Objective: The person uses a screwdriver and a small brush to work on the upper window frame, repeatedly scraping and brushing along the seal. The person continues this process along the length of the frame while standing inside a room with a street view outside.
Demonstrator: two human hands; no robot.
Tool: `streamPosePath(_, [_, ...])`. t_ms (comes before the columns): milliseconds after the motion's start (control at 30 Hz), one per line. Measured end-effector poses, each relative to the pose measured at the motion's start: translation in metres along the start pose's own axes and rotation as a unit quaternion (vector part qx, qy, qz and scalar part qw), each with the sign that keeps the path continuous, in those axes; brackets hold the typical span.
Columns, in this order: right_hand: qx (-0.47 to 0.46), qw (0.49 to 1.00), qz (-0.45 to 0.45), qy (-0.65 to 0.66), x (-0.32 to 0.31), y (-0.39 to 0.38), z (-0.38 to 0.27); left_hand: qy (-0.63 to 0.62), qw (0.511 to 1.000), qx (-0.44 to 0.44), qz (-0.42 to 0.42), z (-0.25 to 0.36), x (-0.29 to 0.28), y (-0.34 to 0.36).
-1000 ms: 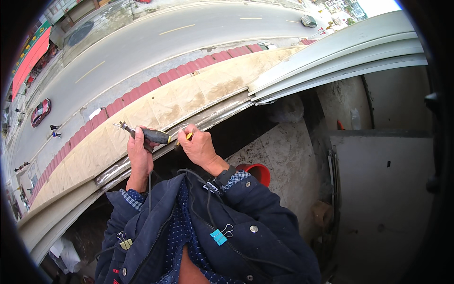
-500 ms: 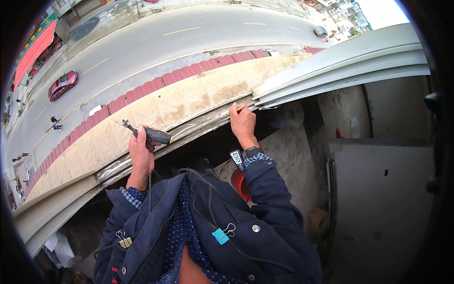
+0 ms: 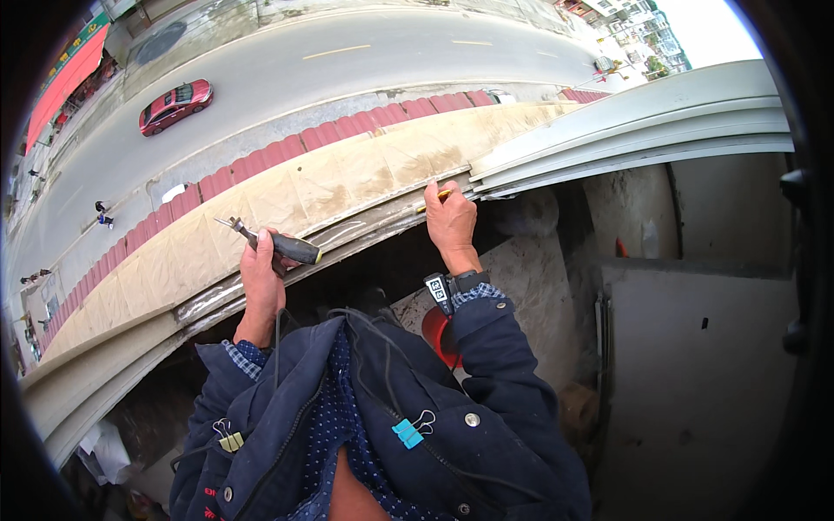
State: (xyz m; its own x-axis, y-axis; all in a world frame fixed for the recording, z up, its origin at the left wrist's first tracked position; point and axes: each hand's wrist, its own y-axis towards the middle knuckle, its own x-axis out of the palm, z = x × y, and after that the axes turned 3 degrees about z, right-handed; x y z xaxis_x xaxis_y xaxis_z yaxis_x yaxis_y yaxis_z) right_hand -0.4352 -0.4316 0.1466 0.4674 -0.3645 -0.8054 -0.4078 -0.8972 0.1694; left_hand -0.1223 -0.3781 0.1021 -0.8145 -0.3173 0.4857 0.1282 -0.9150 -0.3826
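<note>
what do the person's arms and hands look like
The left hand and right hand are gloveless. Navy sleeves show blue checked cuffs underneath; the right wrist has a black strap and a small black device with a white face.

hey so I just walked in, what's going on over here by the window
A person in a dark jacket is at a worn window track high above a road. The left hand grips a dark-handled tool over the track. The right hand pinches a slim yellow item, mostly hidden by the fingers, near the pale sliding frames; whether it touches the track is unclear. A red bucket shows partly beside the right sleeve.
</note>
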Motion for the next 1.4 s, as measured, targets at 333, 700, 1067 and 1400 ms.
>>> streamPosePath(333, [-0.067, 0.982, -0.142, 0.106, 0.054, -0.085, -0.054, 0.011, 1.0, -0.006, 0.023, -0.005, -0.01, -0.007])
streamPosePath(700, [-0.006, 0.997, 0.066, -0.042, 0.003, 0.034, 0.032, -0.005, 0.999, 0.017, 0.039, -0.001, -0.015, -0.012])
streamPosePath(1067, [-0.032, 0.975, -0.05, 0.212, 0.031, -0.026, -0.007, 0.014, 0.999, 0.013, 0.041, -0.011, 0.0, -0.013])
streamPosePath(1400, [0.024, 0.992, -0.016, 0.121, 0.041, 0.007, 0.025, 0.039, 0.998, 0.009, 0.047, -0.015, 0.001, -0.01])
